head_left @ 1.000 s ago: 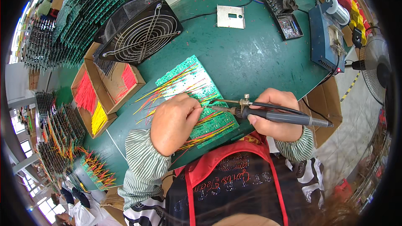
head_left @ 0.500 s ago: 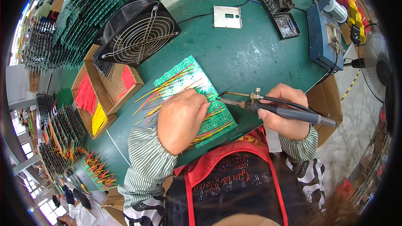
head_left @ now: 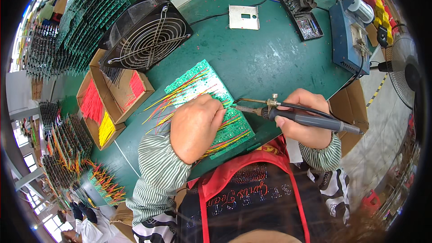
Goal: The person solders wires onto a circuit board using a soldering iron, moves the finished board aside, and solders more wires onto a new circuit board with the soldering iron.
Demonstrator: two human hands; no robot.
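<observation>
A green circuit board panel [head_left: 242, 129] lies on the table in front of me, with rows of red and yellow wires [head_left: 186, 83] across it. My left hand [head_left: 193, 128] rests over its middle, fingers closed in a pinch. Its fingertips are mostly hidden, so what they hold cannot be made out. My right hand [head_left: 310, 136] grips a grey soldering iron [head_left: 321, 122] with a thin metal feed tube fixed along it. The iron's tip meets the board's right side, close beside my left fingertips.
Left of the board are a cardboard box [head_left: 118, 116] of red and yellow wires and a black fan [head_left: 150, 40]. Beyond stand racked boards [head_left: 90, 22]. At the back lie a white plate [head_left: 243, 17] and black tray [head_left: 308, 27]; a blue solder unit [head_left: 344, 40] stands right.
Hardly anything differs. The soldering iron and my right hand have shifted very slightly left; my left hand stays over the board in the same pinch.
</observation>
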